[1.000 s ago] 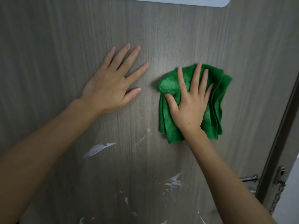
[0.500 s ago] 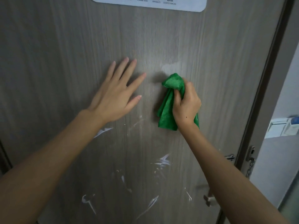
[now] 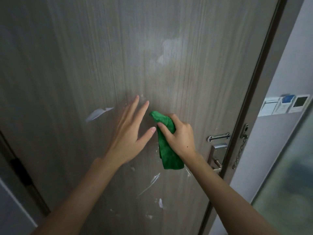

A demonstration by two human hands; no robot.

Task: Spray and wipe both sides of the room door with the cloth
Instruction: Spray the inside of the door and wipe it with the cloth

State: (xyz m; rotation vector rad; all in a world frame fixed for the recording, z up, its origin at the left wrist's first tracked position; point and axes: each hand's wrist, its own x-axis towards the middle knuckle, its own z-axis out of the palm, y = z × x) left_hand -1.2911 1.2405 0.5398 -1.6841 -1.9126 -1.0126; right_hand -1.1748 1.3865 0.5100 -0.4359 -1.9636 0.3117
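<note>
The grey wood-grain door (image 3: pixel 84 56) fills the view. White scuffs and streaks mark it at mid height and lower down, and a damp patch shines higher up. My right hand (image 3: pixel 179 138) grips the bunched green cloth (image 3: pixel 166 150) against the door, with the cloth's tail hanging below my fist. My left hand (image 3: pixel 130 133) is just left of the cloth, fingers spread and straight, blurred, close to the door surface; whether it touches I cannot tell.
A metal handle plate (image 3: pixel 216 156) and a latch bar (image 3: pixel 218 136) sit at the door's right edge. A security chain (image 3: pixel 240 150) hangs on the dark frame (image 3: pixel 264 65). Wall switches (image 3: pixel 286 105) show to the right. A frosted glass panel (image 3: pixel 288 175) stands at the near right.
My right hand went from pressing the flat cloth to bunching it in a fist, then moved down the door. My left hand slid down and right toward the cloth. My view dropped toward the handle.
</note>
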